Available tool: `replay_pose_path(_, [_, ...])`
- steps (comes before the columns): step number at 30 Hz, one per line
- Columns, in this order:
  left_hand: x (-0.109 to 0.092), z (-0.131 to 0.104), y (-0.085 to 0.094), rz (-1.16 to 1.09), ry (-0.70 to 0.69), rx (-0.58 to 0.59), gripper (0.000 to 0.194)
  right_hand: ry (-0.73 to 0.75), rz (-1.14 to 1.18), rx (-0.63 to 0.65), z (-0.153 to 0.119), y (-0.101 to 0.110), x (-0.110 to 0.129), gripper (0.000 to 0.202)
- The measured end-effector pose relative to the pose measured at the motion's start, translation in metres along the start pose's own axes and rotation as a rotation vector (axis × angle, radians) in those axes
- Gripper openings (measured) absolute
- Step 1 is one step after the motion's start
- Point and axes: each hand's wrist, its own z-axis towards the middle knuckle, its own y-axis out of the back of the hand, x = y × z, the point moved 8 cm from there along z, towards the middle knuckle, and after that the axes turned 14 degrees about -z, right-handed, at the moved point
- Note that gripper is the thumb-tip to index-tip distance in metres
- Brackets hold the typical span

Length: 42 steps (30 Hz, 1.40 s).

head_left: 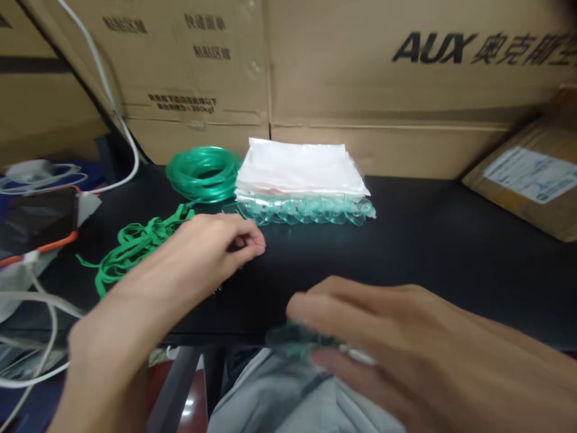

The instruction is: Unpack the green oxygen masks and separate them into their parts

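My left hand [225,240] is over the black table, fingers curled and thumb pressed against the fingertips in a pinch. Whatever it may hold is too small or hidden to make out. Beside its wrist lies a tangle of flat green elastic cord [130,246]. At the table's front edge, my right hand [369,325] is blurred by motion, its fingers closed around a translucent green plastic piece [293,338]. A pale, thin bit shows under those fingers. Behind the hands is a stack of white sheets or packets [300,165], with a row of clear green rounded plastic pieces [306,210] along its front.
A coil of green plastic tubing [205,171] sits left of the stack. Large cardboard boxes [387,90] wall off the back, and a taped carton [532,174] stands at the right. A phone with an orange edge [40,219] and white cables [49,300] are at the left.
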Motion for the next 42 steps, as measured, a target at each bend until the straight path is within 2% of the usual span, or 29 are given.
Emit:
replay_pose_path(3, [-0.014,0.007,-0.012,-0.072,-0.013,0.001,0.019,0.065,-0.110,-0.047,0.036,0.003,-0.004,0.041])
replay_pose_path(6, [-0.021,0.012,-0.026,-0.096,-0.032,0.015,0.022,0.080,-0.122,-0.055,0.053,-0.004,-0.016,0.042])
replay_pose_path(9, [-0.024,0.011,-0.033,-0.114,-0.062,-0.004,0.024,0.085,-0.080,-0.023,0.056,-0.012,-0.025,0.041])
replay_pose_path(14, [-0.019,-0.004,-0.033,-0.131,-0.090,0.029,0.025,0.056,-0.099,-0.016,0.055,-0.008,-0.038,0.034])
replay_pose_path(17, [-0.017,-0.012,-0.033,-0.180,-0.082,0.101,0.034,0.003,-0.133,-0.027,0.056,-0.006,-0.056,0.041])
replay_pose_path(20, [-0.020,-0.015,-0.038,-0.232,-0.055,0.192,0.030,-0.042,-0.171,-0.043,0.056,-0.005,-0.070,0.050])
replay_pose_path(24, [-0.025,-0.011,-0.044,-0.266,-0.089,0.221,0.013,-0.020,-0.150,-0.011,0.059,-0.006,-0.066,0.043])
replay_pose_path(29, [-0.024,-0.006,-0.045,-0.285,-0.117,0.196,0.017,0.049,-0.040,-0.055,0.061,0.004,-0.050,0.028])
replay_pose_path(33, [-0.026,-0.004,-0.041,-0.269,-0.126,0.179,0.020,0.066,0.016,-0.049,0.064,0.003,-0.049,0.022])
replay_pose_path(38, [-0.040,-0.001,-0.036,-0.256,-0.208,0.155,0.020,-0.016,0.038,-0.096,0.067,0.006,-0.056,0.021])
replay_pose_path(42, [-0.050,-0.001,-0.034,-0.249,-0.279,0.119,0.022,-0.103,0.071,-0.082,0.066,0.007,-0.061,0.025])
